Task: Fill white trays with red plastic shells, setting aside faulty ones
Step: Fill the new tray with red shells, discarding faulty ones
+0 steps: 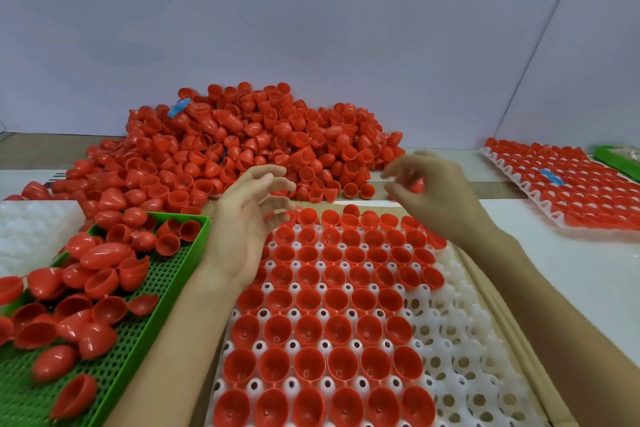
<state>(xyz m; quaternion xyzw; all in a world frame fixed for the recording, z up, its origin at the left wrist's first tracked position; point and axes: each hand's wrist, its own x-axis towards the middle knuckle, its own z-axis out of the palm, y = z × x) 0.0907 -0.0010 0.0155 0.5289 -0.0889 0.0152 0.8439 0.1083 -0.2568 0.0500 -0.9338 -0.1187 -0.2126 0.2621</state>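
Observation:
A white tray [460, 350] lies in front of me, most of its cups filled with red shells [343, 302], the right columns bare. A big heap of loose red shells [249, 142] is piled behind it. My left hand [242, 229] hovers palm-in over the tray's far left corner, fingers spread and relaxed, holding nothing. My right hand [436, 191] is raised over the tray's far right corner, blurred, its curled fingers pinching a red shell [415, 185].
A green perforated tray [166, 288] on the left holds several loose red shells. A stack of white trays [31, 229] sits at far left. A filled white tray [571, 184] lies at far right, beside a green tray's corner [616, 158]. A pale wall stands behind.

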